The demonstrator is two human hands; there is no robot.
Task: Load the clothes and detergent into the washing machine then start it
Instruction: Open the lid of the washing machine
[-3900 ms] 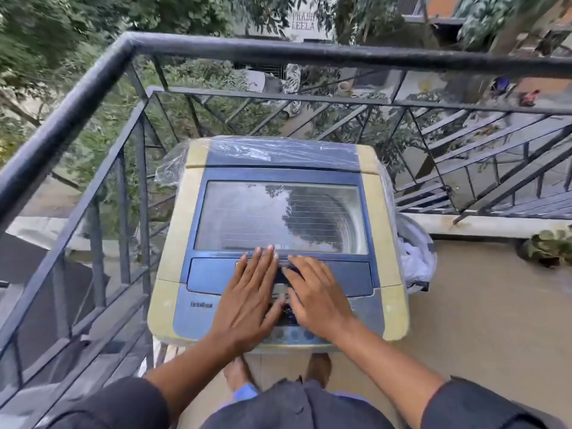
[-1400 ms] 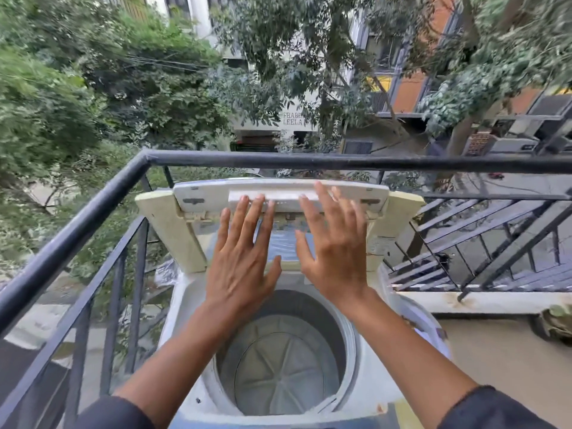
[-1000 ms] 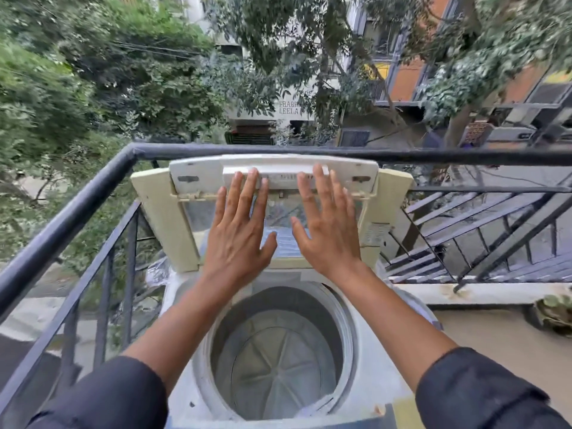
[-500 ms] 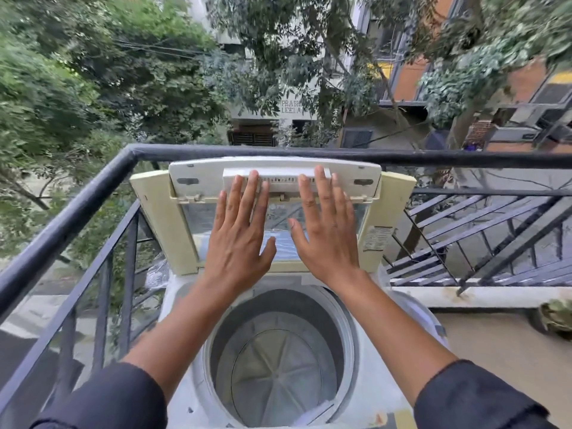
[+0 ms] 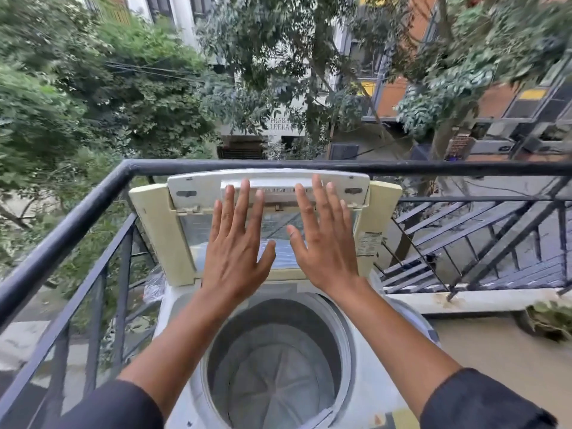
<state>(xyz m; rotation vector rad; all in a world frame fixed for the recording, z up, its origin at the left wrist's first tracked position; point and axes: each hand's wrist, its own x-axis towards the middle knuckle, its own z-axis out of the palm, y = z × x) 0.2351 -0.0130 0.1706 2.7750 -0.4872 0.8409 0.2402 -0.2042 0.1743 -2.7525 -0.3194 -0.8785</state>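
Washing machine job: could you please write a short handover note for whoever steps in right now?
Left hand: open, fingers straight, flat against the raised lid.
Right hand: open, flat against the same lid.
Washing machine: stands at the balcony railing; lid folded up and tipped back toward the rail.
Drum: bare, no clothes in it.
Done: lid is open.
Left: clothes and detergent are not in view, so fetch them, load both, shut the lid and start the machine.
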